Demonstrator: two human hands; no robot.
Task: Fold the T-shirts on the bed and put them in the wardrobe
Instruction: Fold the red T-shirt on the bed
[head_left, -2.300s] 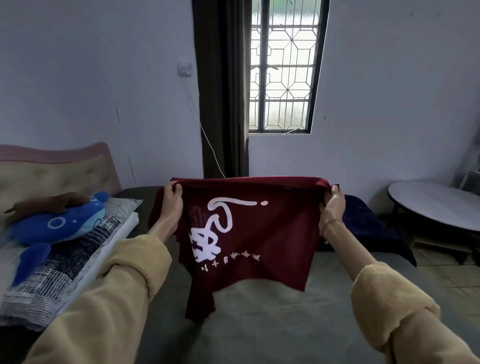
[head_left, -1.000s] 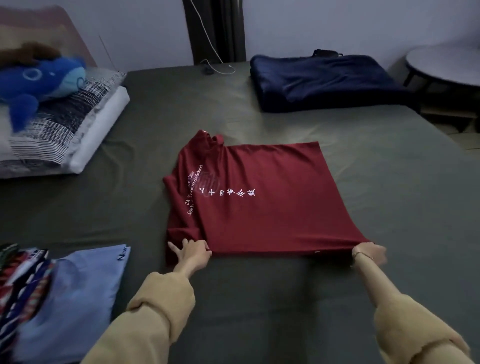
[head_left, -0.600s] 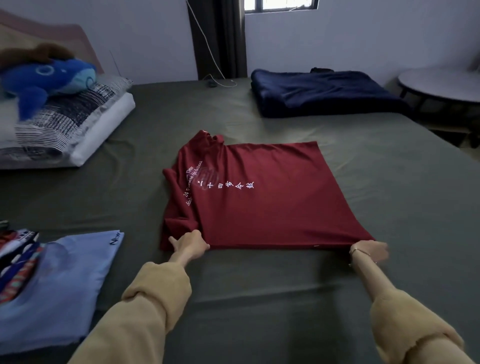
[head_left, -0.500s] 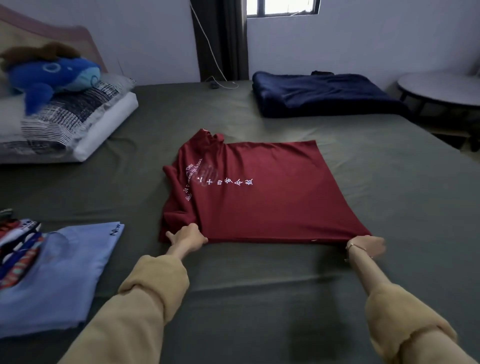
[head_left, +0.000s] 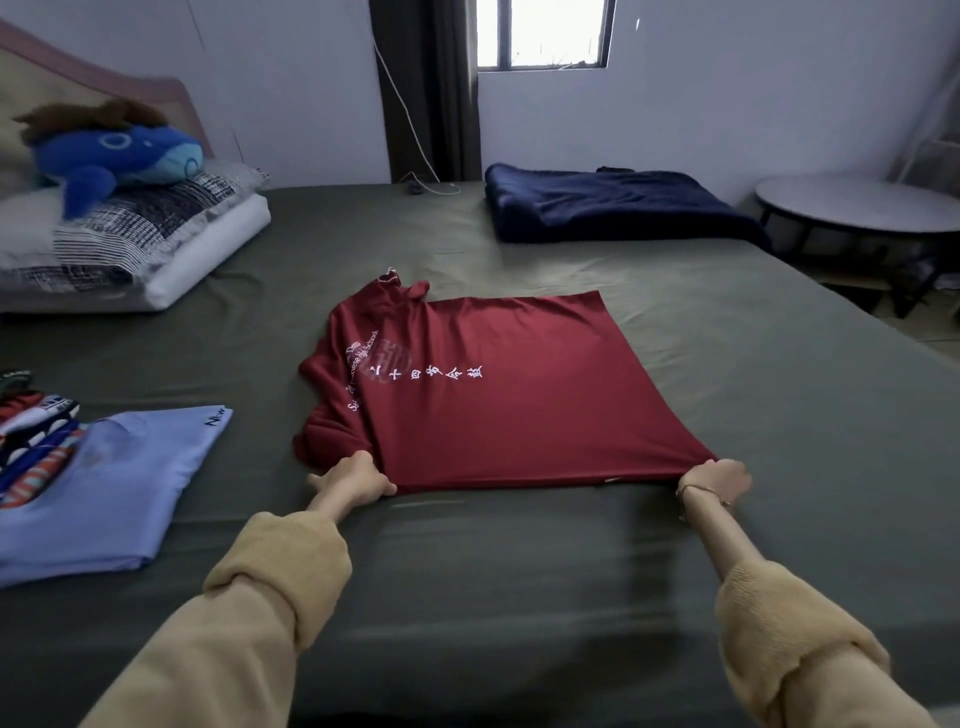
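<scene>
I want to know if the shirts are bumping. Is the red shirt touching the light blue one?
Apart. The head view shows a bare strip of the bed sheet between the red shirt and the light blue shirt.

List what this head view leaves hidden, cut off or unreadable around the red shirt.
- Red T-shirt: folded, so its underside and the sleeve bunched at the left are hidden by its own cloth.
- Left hand and right hand: fingertips tucked into the hem.
- Striped clothes: cut off by the left edge.
- Light blue shirt: small lettering too small to read.
- Wardrobe: outside the picture.
</scene>
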